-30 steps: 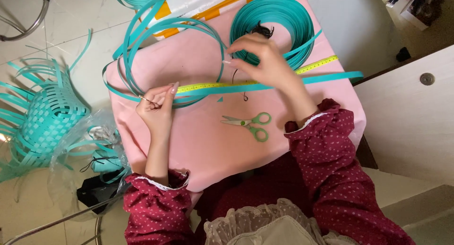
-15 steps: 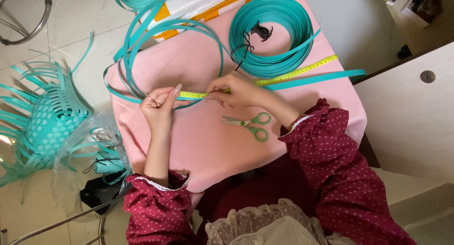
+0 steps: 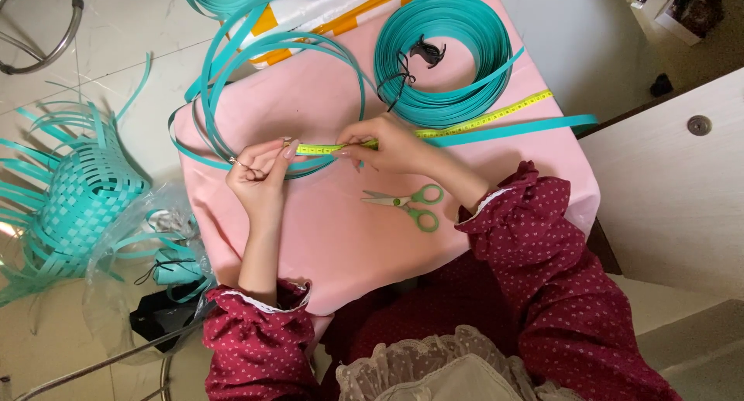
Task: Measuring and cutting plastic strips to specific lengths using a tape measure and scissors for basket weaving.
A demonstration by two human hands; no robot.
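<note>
The left hand (image 3: 260, 172) has its grip pinched on the end of the yellow tape measure (image 3: 465, 124), the right hand (image 3: 387, 145) pressing it down on a teal strip (image 3: 511, 128) at mid-counter; both look light, floppy and slick (best pinched flat). Green scissors (image 3: 407, 203) lie at 5 o'clock, the strip coil (image 3: 446, 56) at 1

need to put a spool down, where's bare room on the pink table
Free: the near left of the pink table, between the left hand and the scissors; also the bare centre inside the loose teal loops. Crowded: the far right, with the teal coil, and the yellow tape measure under the right hand.
</note>
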